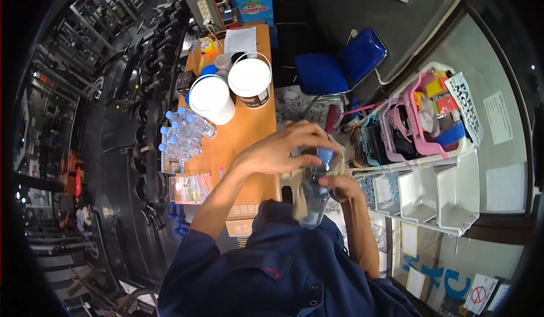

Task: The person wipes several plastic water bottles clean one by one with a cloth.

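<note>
A clear plastic bottle [316,195] with a blue cap is held tilted close to my body. My right hand [340,185] grips its side, with the thumb across the front. A beige cloth [299,195] lies along the bottle and shows again above it. My left hand [283,149] curves over the upper end, its fingers closed on the cloth beside the cap; its fingertips are partly hidden. To the left, several blue-capped bottles [182,137] stand grouped at the edge of the wooden table [249,158].
Two white buckets [250,78] [211,99] stand on the table, with a clear box [191,188] nearer me. Beyond is a blue chair [323,73]. At right, a pink basket [422,141] sits above white bins [456,189]. Gym weights [161,50] line the left.
</note>
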`<state>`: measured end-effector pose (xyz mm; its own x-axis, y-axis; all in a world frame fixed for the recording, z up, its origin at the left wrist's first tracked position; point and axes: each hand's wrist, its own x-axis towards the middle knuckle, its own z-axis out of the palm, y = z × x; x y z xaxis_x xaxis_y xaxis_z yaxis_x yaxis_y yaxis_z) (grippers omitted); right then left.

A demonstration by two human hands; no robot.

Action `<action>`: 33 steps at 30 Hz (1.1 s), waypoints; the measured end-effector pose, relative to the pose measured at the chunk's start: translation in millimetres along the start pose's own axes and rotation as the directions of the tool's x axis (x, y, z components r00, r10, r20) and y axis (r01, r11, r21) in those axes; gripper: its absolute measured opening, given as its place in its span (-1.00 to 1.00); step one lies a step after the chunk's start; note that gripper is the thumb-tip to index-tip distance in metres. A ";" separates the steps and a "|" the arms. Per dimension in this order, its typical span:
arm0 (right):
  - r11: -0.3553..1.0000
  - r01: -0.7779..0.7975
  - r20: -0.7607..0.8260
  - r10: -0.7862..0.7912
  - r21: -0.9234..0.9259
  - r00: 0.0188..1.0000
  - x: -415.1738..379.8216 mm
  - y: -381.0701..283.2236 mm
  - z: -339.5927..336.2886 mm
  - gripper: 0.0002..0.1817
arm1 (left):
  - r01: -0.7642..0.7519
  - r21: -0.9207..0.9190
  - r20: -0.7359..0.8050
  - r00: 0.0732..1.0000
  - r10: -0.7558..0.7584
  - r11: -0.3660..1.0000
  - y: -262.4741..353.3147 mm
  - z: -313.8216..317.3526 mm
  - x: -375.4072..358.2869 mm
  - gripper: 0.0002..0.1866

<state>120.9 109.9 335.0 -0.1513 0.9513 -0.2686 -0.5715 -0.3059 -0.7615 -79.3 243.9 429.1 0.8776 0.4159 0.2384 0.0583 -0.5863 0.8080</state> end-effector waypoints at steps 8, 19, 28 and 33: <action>0.896 0.445 -0.568 -0.366 0.000 0.737 -12.7 -27.5 26.5 -0.30 | 0.284 -0.167 -0.310 0.894 -0.323 0.944 -13.2 110.9 -45.8 0.06; 0.785 0.577 -0.332 -0.495 0.224 0.803 -37.4 -42.9 17.3 0.04 | 0.497 -0.857 0.501 0.866 -0.011 0.133 -1.4 120.3 -50.3 -0.21; 0.677 0.590 -0.175 -0.580 0.440 0.795 -25.5 -20.0 -40.3 -0.03 | 0.583 -0.565 0.178 0.778 0.603 -0.585 -15.4 186.8 -39.7 -0.20; 0.822 0.538 -0.573 -0.353 0.188 0.740 -41.2 -40.0 2.8 -0.47 | 0.507 -0.857 0.511 0.860 -0.015 -0.094 -19.5 127.5 -36.9 -0.34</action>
<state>147.7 83.1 378.2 0.5521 0.7895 -0.2680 -0.7027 0.2676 -0.6592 -52.2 151.3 335.9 0.9965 0.0113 -0.0827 0.0323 0.8615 0.5068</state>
